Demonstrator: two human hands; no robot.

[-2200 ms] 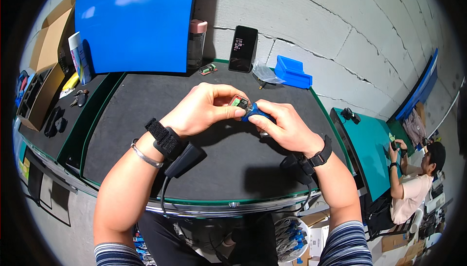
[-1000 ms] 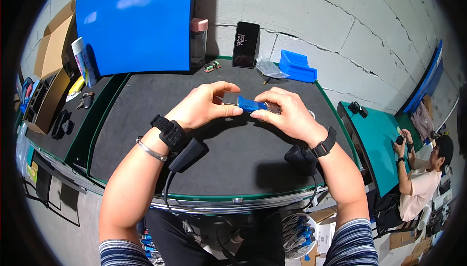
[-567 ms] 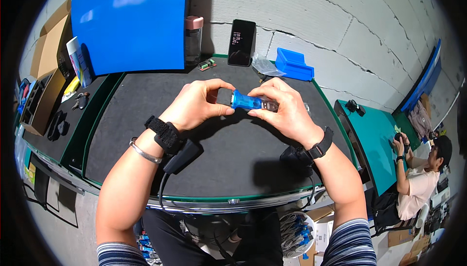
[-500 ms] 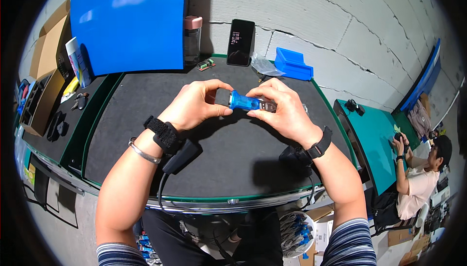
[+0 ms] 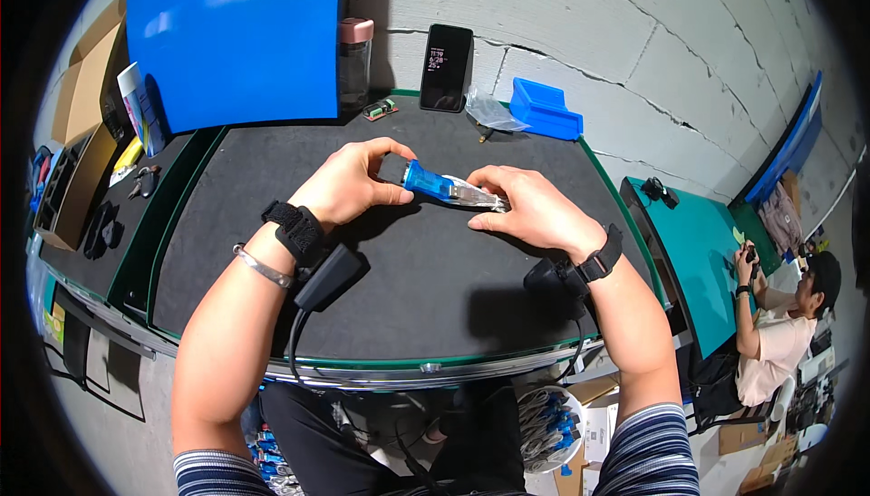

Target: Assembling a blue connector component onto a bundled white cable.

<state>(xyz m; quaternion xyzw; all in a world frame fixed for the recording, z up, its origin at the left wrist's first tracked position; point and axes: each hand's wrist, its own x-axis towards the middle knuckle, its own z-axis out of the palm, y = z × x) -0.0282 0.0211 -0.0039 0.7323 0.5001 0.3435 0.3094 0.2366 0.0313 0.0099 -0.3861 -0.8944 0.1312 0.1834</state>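
Observation:
Over the middle of the dark mat I hold a serial adapter cable with a translucent blue connector housing (image 5: pixel 429 181) and a folded clear cable (image 5: pixel 476 195). My left hand (image 5: pixel 349 179) pinches the metal-faced end of the housing between thumb and fingers. At the other end, my right hand (image 5: pixel 535 206) is closed round the bundled clear cable, its fingers partly hiding it. The adapter lies nearly level, tilted slightly down to the right. A strapped black device (image 5: pixel 328 278) hangs by my left wrist, and another (image 5: pixel 548 283) by my right.
Along the mat's back edge are a lidded bottle (image 5: pixel 355 65), a small circuit board (image 5: pixel 381 110), a phone (image 5: pixel 446 68), a plastic bag (image 5: pixel 494 111) and a blue bin (image 5: pixel 544 111). More cables fill a white bucket (image 5: pixel 580 442) below. A co-worker (image 5: pixel 779 342) sits at right.
Both hands have turned the adapter; its clear cable shows more now. The blue housing has moved slightly left, and my right hand has shifted a little lower, farther from the housing.

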